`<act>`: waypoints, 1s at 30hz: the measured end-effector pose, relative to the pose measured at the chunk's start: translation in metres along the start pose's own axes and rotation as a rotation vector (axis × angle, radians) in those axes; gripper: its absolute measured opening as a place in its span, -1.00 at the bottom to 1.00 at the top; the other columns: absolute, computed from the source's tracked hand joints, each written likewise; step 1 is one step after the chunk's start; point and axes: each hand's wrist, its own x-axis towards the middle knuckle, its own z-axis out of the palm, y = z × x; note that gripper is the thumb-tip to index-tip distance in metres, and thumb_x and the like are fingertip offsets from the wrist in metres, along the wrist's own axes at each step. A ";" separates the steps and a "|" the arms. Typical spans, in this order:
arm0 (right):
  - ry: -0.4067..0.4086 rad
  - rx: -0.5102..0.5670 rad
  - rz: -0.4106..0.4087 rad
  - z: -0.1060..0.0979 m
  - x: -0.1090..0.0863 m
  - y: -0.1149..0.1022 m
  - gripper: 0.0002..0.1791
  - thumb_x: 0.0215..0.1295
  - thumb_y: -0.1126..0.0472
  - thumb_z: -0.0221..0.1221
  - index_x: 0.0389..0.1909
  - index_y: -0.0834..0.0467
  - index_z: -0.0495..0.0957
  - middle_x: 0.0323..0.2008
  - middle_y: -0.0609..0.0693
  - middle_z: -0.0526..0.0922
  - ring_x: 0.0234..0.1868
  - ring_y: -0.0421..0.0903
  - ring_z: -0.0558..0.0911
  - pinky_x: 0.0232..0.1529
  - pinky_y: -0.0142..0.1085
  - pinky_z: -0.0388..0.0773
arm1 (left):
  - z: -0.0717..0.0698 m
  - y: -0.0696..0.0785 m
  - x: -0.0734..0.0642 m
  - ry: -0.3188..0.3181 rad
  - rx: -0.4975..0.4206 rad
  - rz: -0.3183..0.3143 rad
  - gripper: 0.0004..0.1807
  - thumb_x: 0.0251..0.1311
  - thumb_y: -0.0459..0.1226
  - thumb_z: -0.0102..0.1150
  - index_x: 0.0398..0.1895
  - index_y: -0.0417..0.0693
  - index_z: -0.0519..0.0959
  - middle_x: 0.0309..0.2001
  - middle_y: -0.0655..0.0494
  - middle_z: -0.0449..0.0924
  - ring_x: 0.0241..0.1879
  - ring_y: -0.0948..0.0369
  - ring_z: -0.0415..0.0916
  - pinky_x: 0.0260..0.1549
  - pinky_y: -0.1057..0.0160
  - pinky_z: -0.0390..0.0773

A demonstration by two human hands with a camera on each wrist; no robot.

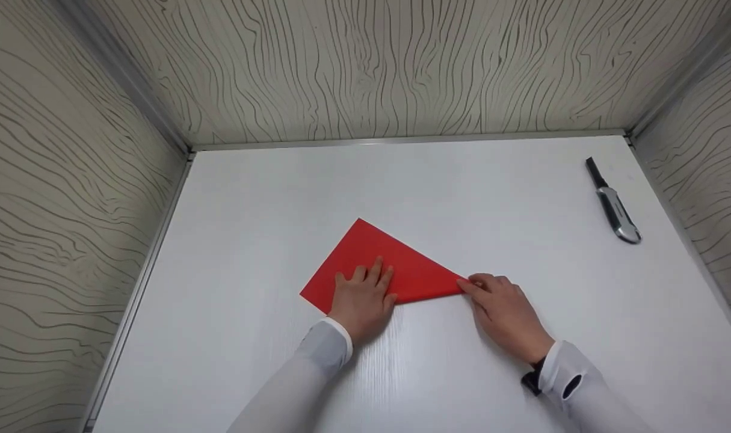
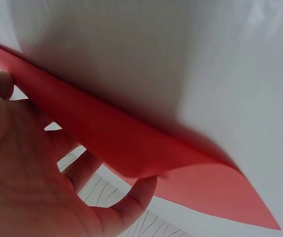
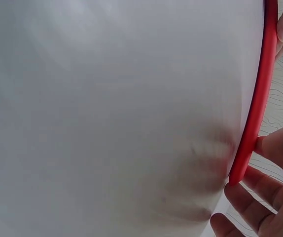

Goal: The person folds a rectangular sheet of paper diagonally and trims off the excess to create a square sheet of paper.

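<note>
A folded sheet of red paper (image 1: 410, 270) lies on the white table, its long folded edge toward the person and its narrow point to the right. My left hand (image 1: 363, 307) rests on the paper's left part with fingers spread. In the left wrist view the near edge of the paper (image 2: 107, 131) bulges in a rounded fold beside that hand's fingers. At the narrow right tip my right hand (image 1: 508, 313) pinches the paper between thumb and fingers. From the right wrist, the folded edge (image 3: 261, 94) appears as a rounded red strip.
A utility knife (image 1: 618, 210) with a silver and black handle lies at the table's far right. Wood-patterned panels (image 1: 365, 72) stand behind and on both sides of the white table (image 1: 251, 204).
</note>
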 end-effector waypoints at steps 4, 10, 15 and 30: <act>-0.013 -0.002 -0.001 0.000 0.000 0.000 -0.54 0.53 0.30 0.27 0.40 0.08 0.66 0.17 0.15 0.69 0.14 0.17 0.63 0.09 0.11 0.62 | 0.000 0.000 -0.001 0.000 -0.003 -0.002 -0.11 0.47 0.23 0.17 0.77 0.29 0.15 0.74 0.10 0.17 0.59 -0.04 0.31 0.41 -0.32 0.52; 0.004 -0.003 -0.005 0.001 -0.001 0.000 -0.55 0.53 0.31 0.26 0.38 0.08 0.68 0.16 0.15 0.69 0.11 0.18 0.63 0.07 0.11 0.62 | 0.002 0.000 0.001 0.004 0.003 0.000 -0.11 0.47 0.22 0.17 0.78 0.30 0.13 0.75 0.10 0.15 0.58 -0.03 0.32 0.39 -0.31 0.52; 0.032 -0.010 -0.020 0.002 -0.001 0.000 -0.55 0.50 0.34 0.25 0.36 0.10 0.69 0.13 0.17 0.70 0.09 0.21 0.64 0.03 0.12 0.63 | 0.002 0.000 0.001 0.007 -0.006 0.000 -0.13 0.50 0.22 0.12 0.78 0.30 0.12 0.75 0.10 0.14 0.56 -0.02 0.33 0.35 -0.28 0.53; 0.018 -0.012 -0.015 0.003 -0.001 0.000 -0.54 0.52 0.32 0.24 0.38 0.09 0.67 0.16 0.17 0.70 0.12 0.22 0.64 0.07 0.14 0.63 | -0.001 0.000 0.002 0.006 -0.014 -0.009 -0.09 0.43 0.20 0.23 0.77 0.33 0.15 0.74 0.12 0.17 0.57 -0.02 0.33 0.37 -0.29 0.56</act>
